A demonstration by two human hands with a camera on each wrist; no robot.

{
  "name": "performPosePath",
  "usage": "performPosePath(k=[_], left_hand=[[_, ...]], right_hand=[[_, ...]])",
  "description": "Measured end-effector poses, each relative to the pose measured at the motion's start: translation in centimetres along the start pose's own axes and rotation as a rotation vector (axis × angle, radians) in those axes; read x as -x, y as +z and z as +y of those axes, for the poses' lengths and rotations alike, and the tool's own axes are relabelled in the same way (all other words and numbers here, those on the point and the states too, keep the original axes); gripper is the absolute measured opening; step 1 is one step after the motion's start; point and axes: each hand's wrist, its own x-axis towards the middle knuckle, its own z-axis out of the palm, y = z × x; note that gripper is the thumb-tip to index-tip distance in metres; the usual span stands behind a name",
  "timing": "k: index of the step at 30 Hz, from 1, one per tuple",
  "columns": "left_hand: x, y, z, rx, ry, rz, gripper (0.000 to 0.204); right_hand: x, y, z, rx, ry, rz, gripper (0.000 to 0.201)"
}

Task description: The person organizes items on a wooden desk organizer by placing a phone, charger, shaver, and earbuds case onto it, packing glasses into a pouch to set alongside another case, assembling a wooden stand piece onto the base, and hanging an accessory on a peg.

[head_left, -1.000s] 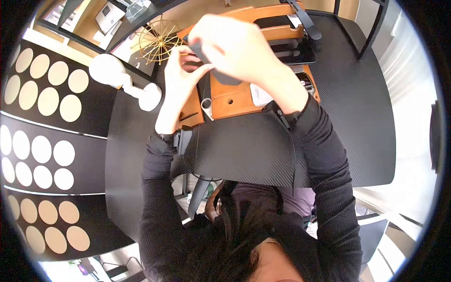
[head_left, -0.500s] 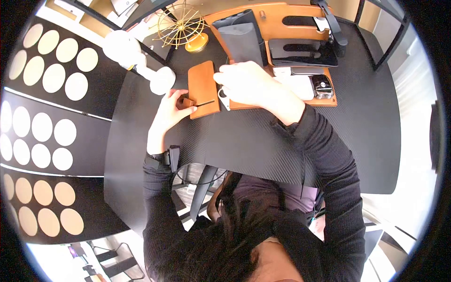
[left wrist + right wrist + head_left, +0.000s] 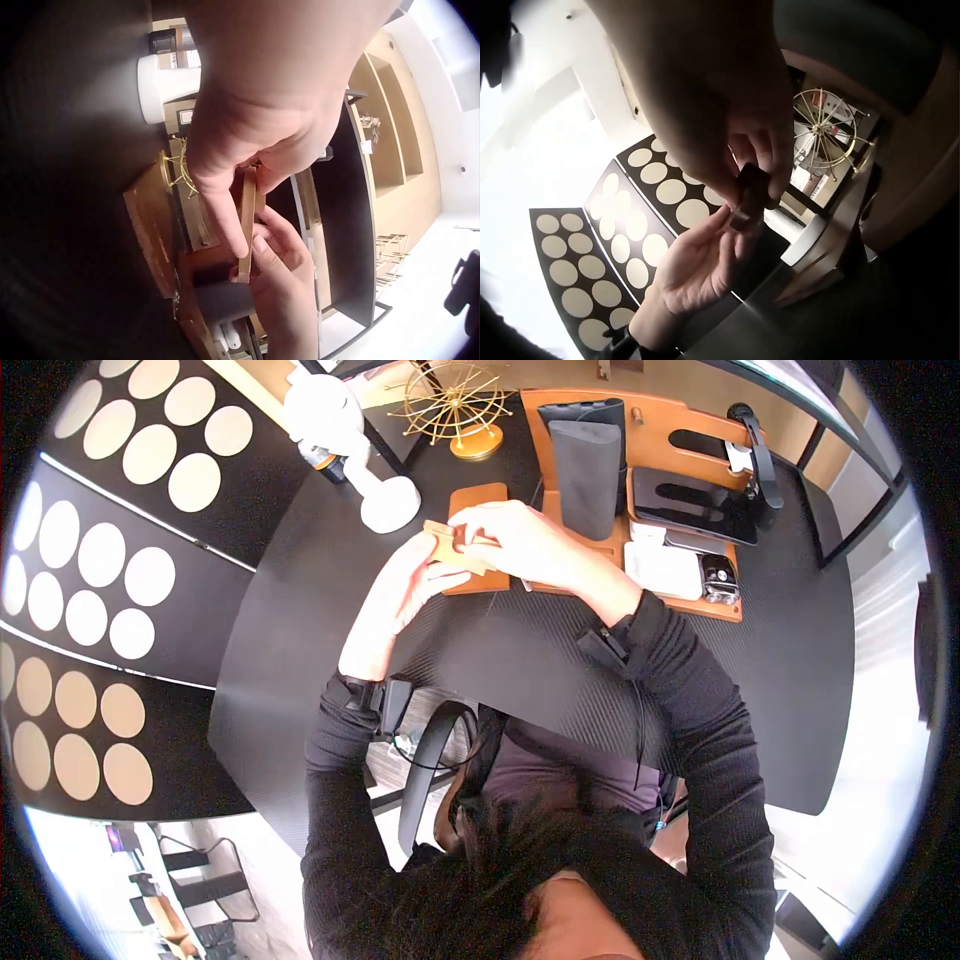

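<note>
Both hands hold a small brown wooden piece (image 3: 443,543) in front of me, over a flat wooden board (image 3: 484,492). My left hand (image 3: 402,582) grips the piece from its left side. From the right, my right hand (image 3: 522,542) pinches it with bent fingers. In the left wrist view the wooden piece (image 3: 247,225) shows as a narrow strip between the left fingers, with the right thumb against it. It looks like a dark block in the right wrist view. The hands partly cover the board, which lies on the black desk.
A wooden stand (image 3: 655,418) at right bears a grey case (image 3: 586,480), a dark phone (image 3: 690,500), a white box (image 3: 664,570), a watch (image 3: 719,577) and headphones (image 3: 764,465). A white lamp (image 3: 390,506) and a gold wheel ornament (image 3: 474,442) stand at the back left.
The right hand released the grey case, which now stands upright in the stand, then moved left to the wooden piece. The left hand picked up that piece and raised it. The head view has shifted.
</note>
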Motion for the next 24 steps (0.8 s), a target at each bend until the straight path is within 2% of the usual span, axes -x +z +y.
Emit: performPosePath(k=[1, 3, 5, 6, 7, 8, 9, 11, 12, 13, 15, 16, 17, 19, 23, 24], left_hand=[[0.1, 0.1, -0.1, -0.077, 0.024, 0.015, 0.039], [-0.2, -0.6, -0.2, -0.161, 0.058, 0.027, 0.036], [-0.4, -2.4, -0.5, -0.153, 0.013, 0.014, 0.037], [-0.3, -2.6, -0.9, -0.156, 0.015, 0.023, 0.037], [-0.3, -2.6, -1.4, -0.209, 0.115, 0.008, 0.038], [-0.3, -2.7, -1.8, -0.262, 0.214, -0.008, 0.038], [-0.1, -3.1, -2.0, -0.265, 0.217, -0.002, 0.038], [0.4, -4.4, -2.2, -0.022, 0.005, -0.078, 0.046], [0.9, -4.7, -2.1, 0.052, -0.072, -0.03, 0.048], [1.0, -4.7, -2.4, 0.05, -0.074, -0.026, 0.048], [0.8, -3.7, -2.9, 0.083, -0.166, -0.035, 0.032], [0.6, -3.0, -3.0, 0.18, -0.133, -0.155, 0.031], [0.6, -3.0, -2.7, 0.179, -0.133, -0.152, 0.031], [0.8, -3.0, -2.0, 0.091, -0.223, -0.14, 0.045], [1.2, -1.8, -1.8, 0.031, -0.18, -0.115, 0.036], [1.2, -1.7, -1.5, 0.023, -0.208, -0.109, 0.033]], right_hand=[[-0.2, -0.3, -0.5, -0.003, -0.008, -0.003, 0.037], [-0.4, -0.9, -1.2, 0.095, 0.105, -0.014, 0.038], [-0.6, -0.9, -1.8, -0.021, 0.1, -0.059, 0.045], [-0.4, -1.1, -3.2, -0.191, 0.097, -0.111, 0.044], [-0.5, -1.0, -4.1, -0.36, 0.094, -0.165, 0.043], [-0.8, -0.8, -4.2, -0.299, -0.075, -0.109, 0.041], [-0.8, -1.0, -4.4, -0.303, -0.079, -0.113, 0.041], [-0.7, -1.6, -4.9, 0.086, -0.123, -0.116, 0.034], [-0.9, -1.3, -4.1, 0.11, -0.181, -0.092, 0.026], [-1.0, -1.2, -3.4, 0.106, -0.182, -0.091, 0.026], [-0.9, -1.0, -2.6, -0.139, 0.059, -0.185, 0.023], [-0.9, -1.2, -2.8, 0.007, -0.027, -0.164, 0.022], [-0.8, -1.2, -2.5, 0.005, -0.029, -0.165, 0.022], [-1.0, -0.8, -1.3, 0.044, -0.161, -0.181, 0.022], [-1.4, -0.8, 0.0, 0.04, -0.219, -0.189, 0.022], [-1.4, -1.2, -0.2, 0.006, -0.163, -0.216, 0.022]])
